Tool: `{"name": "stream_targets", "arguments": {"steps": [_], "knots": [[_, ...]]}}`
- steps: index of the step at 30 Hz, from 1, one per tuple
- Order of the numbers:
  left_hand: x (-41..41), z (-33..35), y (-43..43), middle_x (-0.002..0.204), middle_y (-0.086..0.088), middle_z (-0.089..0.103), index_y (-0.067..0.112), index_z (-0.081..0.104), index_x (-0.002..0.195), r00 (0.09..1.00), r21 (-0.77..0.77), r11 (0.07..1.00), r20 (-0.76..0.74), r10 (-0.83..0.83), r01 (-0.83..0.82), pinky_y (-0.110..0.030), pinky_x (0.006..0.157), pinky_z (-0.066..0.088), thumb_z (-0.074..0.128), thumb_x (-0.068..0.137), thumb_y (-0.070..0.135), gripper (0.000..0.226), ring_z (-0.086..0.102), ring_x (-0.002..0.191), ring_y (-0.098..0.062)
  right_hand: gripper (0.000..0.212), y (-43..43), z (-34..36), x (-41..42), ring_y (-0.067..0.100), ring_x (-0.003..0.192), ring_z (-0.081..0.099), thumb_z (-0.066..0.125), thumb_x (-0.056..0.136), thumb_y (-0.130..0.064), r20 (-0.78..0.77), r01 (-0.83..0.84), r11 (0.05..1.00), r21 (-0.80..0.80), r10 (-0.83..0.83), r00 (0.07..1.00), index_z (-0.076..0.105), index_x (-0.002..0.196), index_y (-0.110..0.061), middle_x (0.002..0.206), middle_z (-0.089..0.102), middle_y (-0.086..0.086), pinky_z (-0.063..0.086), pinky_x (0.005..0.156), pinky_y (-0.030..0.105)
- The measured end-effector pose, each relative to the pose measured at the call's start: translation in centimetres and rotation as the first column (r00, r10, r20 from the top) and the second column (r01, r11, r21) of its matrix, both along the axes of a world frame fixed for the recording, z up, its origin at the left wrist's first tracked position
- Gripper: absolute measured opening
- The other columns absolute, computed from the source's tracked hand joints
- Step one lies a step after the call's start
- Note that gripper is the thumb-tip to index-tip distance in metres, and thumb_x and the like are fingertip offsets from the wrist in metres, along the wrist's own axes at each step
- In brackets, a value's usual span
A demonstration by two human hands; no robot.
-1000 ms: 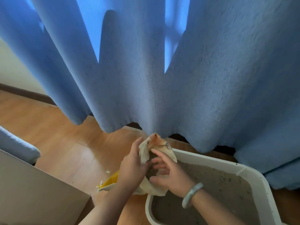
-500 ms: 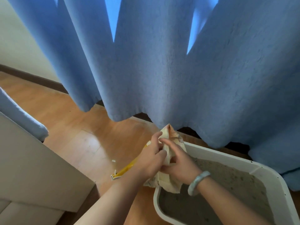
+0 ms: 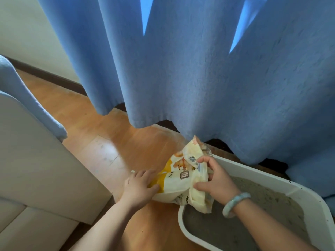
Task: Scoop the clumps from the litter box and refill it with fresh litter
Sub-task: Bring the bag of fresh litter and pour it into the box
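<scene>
Crosswise, the litter bag (image 3: 183,180) lay over the litter box (image 3: 253,171) corner, right hand (image 3: 215,180) clutching its mouth above the box, left hand (image 3: 139,187) gripping its outer end

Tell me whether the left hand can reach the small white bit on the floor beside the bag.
Probably yes. The white bit lies on bare floor by the left hand, nothing between. That hand holds the litter bag by its end, though, and must release it.

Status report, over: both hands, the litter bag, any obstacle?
Left hand holds litter bag at lower end. Right hand grips its crumpled top, over litter box corner. Curtain hangs close behind; nothing between bag and box.
</scene>
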State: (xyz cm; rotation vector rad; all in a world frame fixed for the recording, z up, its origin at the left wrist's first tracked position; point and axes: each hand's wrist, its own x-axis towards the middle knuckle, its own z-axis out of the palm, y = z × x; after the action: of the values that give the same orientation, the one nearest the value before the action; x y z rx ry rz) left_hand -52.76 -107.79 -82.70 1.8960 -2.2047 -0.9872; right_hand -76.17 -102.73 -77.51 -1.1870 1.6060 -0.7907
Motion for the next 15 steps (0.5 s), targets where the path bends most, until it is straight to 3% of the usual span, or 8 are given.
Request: {"name": "stream_targets", "arguments": {"steps": [3, 6, 11, 15], "knots": [[0.9, -0.2, 0.2, 0.144, 0.018, 0.035, 0.047, 0.033, 0.138, 0.997, 0.038, 0.997, -0.035, -0.066, 0.068, -0.037, 0.111, 0.022, 0.045, 0.057, 0.070, 0.084, 0.029, 0.134, -0.012, 0.064, 0.0, -0.1, 0.1, 0.013, 0.092, 0.066, 0.075, 0.067, 0.001, 0.008, 0.009, 1.000, 0.012, -0.009, 1.000, 0.049, 0.100, -0.048, 0.111, 0.059, -0.006, 0.059, 0.073, 0.035], [1.3, -1.1, 0.4, 0.140, 0.015, 0.038, 0.048, 0.026, 0.140, 0.992, 0.133, 0.984, -0.058, -0.112, 0.119, -0.033, 0.101, 0.039, 0.062, 0.061, 0.059, 0.087, 0.042, 0.124, -0.014, 0.063, -0.1, 0.0, 0.1, 0.013, 0.095, 0.065, 0.075, 0.068, 0.003, 0.027, 0.023, 1.000, 0.018, -0.024, 0.999, 0.049, 0.103, -0.044, 0.113, 0.058, -0.007, 0.059, 0.073, 0.034], [1.9, -2.2, 0.6, 0.123, 0.009, 0.057, 0.047, 0.034, 0.136, 0.997, 0.037, 0.996, 0.002, -0.080, 0.079, -0.033, 0.090, 0.045, 0.057, 0.071, 0.048, 0.068, 0.053, 0.111, -0.018, 0.063, -0.2, 0.2, 0.6, 0.012, 0.095, 0.063, 0.075, 0.070, 0.002, 0.015, 0.026, 1.000, 0.015, -0.026, 1.000, 0.048, 0.105, -0.042, 0.111, 0.055, -0.012, 0.058, 0.071, 0.031], [1.6, -2.0, 0.5, 0.107, 0.010, 0.062, 0.038, 0.054, 0.119, 0.997, -0.080, 0.997, -0.071, -0.016, 0.010, -0.030, 0.078, 0.045, 0.063, 0.077, 0.035, 0.044, 0.057, 0.099, -0.015, 0.062, -0.2, 0.5, 0.5, 0.011, 0.090, 0.063, 0.075, 0.070, 0.003, -0.004, 0.057, 0.998, -0.004, -0.057, 0.998, 0.047, 0.103, -0.042, 0.107, 0.054, -0.014, 0.057, 0.070, 0.031]]}}
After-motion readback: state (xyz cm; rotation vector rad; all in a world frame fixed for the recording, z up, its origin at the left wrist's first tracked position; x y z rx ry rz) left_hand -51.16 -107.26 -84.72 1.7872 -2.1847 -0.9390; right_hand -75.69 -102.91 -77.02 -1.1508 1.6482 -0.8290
